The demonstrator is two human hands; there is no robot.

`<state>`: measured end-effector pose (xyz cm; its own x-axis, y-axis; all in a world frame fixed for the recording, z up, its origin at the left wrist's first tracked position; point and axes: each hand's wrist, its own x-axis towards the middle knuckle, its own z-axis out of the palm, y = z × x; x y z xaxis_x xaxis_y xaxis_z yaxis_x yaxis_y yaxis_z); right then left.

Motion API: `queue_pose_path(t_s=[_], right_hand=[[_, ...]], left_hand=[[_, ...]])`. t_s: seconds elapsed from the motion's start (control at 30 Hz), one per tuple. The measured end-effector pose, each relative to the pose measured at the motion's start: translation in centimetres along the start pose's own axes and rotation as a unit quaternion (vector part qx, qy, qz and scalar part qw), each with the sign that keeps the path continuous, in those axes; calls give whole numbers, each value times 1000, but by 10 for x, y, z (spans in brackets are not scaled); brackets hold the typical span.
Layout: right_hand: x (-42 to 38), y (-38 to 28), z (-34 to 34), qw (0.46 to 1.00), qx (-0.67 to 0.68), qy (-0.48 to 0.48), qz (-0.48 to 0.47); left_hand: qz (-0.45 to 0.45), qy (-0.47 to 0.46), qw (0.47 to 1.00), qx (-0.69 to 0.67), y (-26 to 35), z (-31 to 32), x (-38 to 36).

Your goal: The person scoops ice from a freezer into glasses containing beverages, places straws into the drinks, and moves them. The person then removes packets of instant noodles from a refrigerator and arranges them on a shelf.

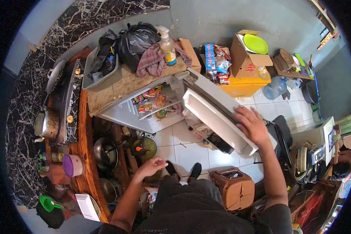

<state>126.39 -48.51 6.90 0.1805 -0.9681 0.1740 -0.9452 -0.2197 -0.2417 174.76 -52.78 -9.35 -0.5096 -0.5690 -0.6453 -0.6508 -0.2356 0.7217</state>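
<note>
A small refrigerator (119,113) stands in front of me with its door (218,117) swung out to the right. My right hand (252,124) grips the outer edge of this door, fingers over its top side. Packets and bottles are partly visible on the door's inner shelves. Inside the cabinet, colourful food packets (146,108) lie on a wire shelf (162,110). My left hand (152,167) hangs in the air below the cabinet, its fingers loosely bent and nothing visible in them. Near it on the floor is a round green container (144,149).
A spray bottle (167,46), a checked cloth (152,62) and a grey bin (101,74) sit on the refrigerator. The wooden counter (90,171) runs along my left. A brown jerrycan (233,189) stands by my feet; a black chair (280,136) is right of the door.
</note>
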Motion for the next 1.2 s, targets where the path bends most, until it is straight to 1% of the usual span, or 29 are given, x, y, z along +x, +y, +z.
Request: queue_pose_path(t_s=[0.03,0.1,0.17,0.23,0.3,0.4,0.47,0.5,0.53,0.6,0.67,0.7,0.73,0.77,0.8,0.83,0.87,0.9,0.93,0.97,1.0,1.03,1.07,1.1,1.13,1.17,1.2], right_hand=[[2,3,-1,1000,-7,-3,7],[6,7,-4,1000,-14,-4,15],[8,10,-5,998,-64,-20,21],[8,14,-5,996,-83,-16,22],[9,15,-5,993,-118,-6,17],[9,11,-4,990,-122,26,60],[7,3,12,978,-158,90,101],[3,0,24,967,-186,124,121],[-2,1,39,957,-189,163,146],[-6,-1,65,928,-223,226,194],[-6,-1,82,901,-234,281,235],[-9,8,89,893,-239,323,202],[-4,7,100,875,-180,412,178],[-2,-2,104,837,-285,407,228],[-14,-3,117,815,-304,443,216],[-16,-29,132,779,-392,387,299],[-14,-28,169,806,-186,550,117],[-50,-21,213,831,-111,536,94],[-37,-47,240,876,6,470,107],[-12,-89,271,903,122,394,120],[3,-110,315,903,182,353,163],[23,-132,334,884,298,284,221],[28,-144,357,865,404,197,222],[30,-158,382,850,457,169,202],[33,-169,402,831,507,142,179],[34,-177,409,841,510,98,153],[37,-180,415,849,511,55,125]], left_hand=[[-1,-3,1000,1,9,-4,-1],[1,-11,1000,-15,-3,-14,10],[0,-31,999,-41,-15,-27,25],[-8,-33,999,-35,-25,-41,43],[-16,-36,999,-25,-37,-59,67],[-30,-22,999,-10,-69,-83,123],[-13,49,990,-129,-104,-97,167],[-60,76,991,-97,-78,-108,173],[-92,99,989,-56,-72,-117,190],[-16,153,988,-12,-162,-137,266],[39,249,963,96,-180,-159,306],[3,300,949,97,-193,-173,331],[-36,350,931,97,-211,-186,351],[-32,395,902,171,-225,-199,368],[-26,438,865,244,-232,-211,386],[-47,454,862,222,-228,-218,392],[-68,470,857,198,-222,-222,396],[-71,470,858,194,-239,-231,407],[-87,469,864,164,-265,-245,426],[-103,466,868,135,-280,-252,438],[-103,467,868,131,-282,-249,446],[-81,518,841,138,-285,-244,449],[-59,567,809,145,-285,-241,451],[-66,567,808,146,-274,-236,445],[-104,521,830,169,-248,-236,439],[-144,469,850,193,-237,-236,433],[-148,467,850,194,-246,-237,435]])
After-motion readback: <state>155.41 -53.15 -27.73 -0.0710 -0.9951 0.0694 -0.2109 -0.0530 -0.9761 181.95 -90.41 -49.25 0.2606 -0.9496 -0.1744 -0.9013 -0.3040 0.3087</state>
